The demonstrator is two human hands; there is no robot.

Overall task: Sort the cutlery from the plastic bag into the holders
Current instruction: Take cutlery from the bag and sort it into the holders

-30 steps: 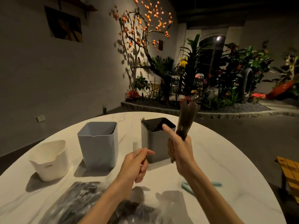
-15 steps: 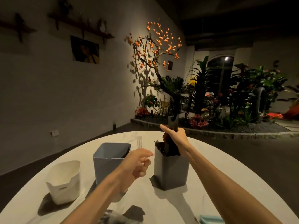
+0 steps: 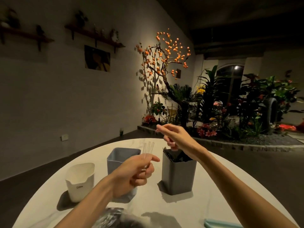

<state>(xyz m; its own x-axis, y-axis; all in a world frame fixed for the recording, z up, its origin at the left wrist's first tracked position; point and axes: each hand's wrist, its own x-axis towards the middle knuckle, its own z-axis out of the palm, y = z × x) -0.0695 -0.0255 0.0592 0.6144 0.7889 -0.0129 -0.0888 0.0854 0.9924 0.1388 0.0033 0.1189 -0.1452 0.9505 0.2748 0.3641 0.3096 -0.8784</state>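
One round worktop (image 3: 213, 186) is shown, carrying three holders: a dark grey holder (image 3: 178, 176), a blue-grey holder (image 3: 121, 158) and a white holder (image 3: 80, 181). One plastic bag (image 3: 111, 218) is seen at the near edge. The dark cutlery (image 3: 174, 156), held aloft a second ago, has been released into the dark grey holder; the right hand (image 3: 174, 137) is lifted above it, fingers relaxed and empty. Three clear sticks (image 3: 148, 150), judged next for sorting, are pinched by the left hand (image 3: 133, 175).

Both forearms are bare, with no sleeves, down to the left hand (image 3: 131, 175) and right hand (image 3: 176, 137).
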